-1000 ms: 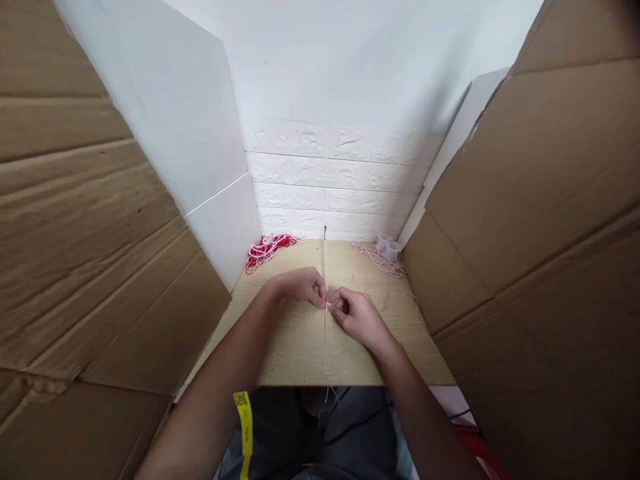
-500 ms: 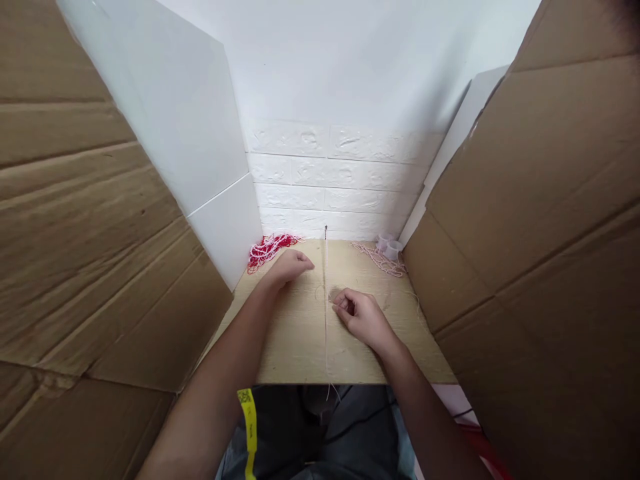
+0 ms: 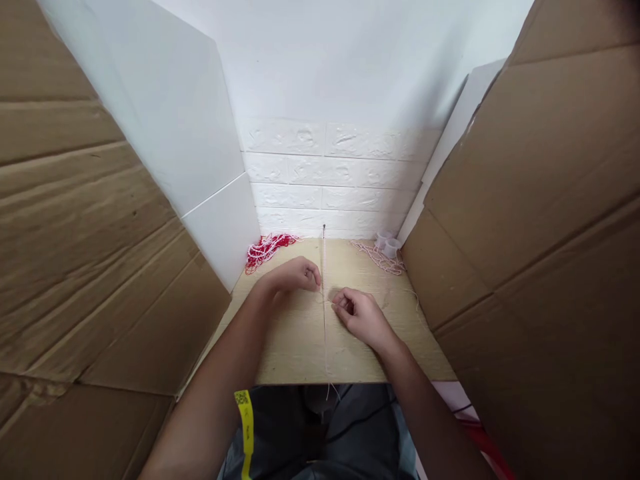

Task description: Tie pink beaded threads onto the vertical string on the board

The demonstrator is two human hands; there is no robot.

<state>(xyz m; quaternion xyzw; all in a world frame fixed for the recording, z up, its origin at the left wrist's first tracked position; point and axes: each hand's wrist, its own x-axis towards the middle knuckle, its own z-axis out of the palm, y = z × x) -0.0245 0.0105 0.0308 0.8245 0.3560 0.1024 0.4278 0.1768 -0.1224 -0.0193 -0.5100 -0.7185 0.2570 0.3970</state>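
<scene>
A pale, thin cord (image 3: 325, 340) runs straight down the middle of the wooden board, from a small dark hook (image 3: 324, 227) at the wall to past the front edge, where its loose ends hang. My left hand (image 3: 299, 273) is left of the cord, fingers curled together, its tips close to a small thread loop; what they hold, if anything, is too fine to make out. On the other side, my right hand (image 3: 361, 317) pinches a fine thread between thumb and forefinger, a little right of the cord. The thread crosses the cord between both hands.
Red and white strings (image 3: 267, 250) lie tangled at the board's back left. Pale pink strings (image 3: 383, 259) and small clear plastic cups (image 3: 391, 248) stand at back right. Tall cardboard walls (image 3: 100, 233) flank both sides. A yellow tag strip (image 3: 246, 427) is beside my left forearm.
My left hand has moved down and right, bringing its fingertips to the thread loop beside the cord. My right hand has stayed nearly still, keeping its pinch.
</scene>
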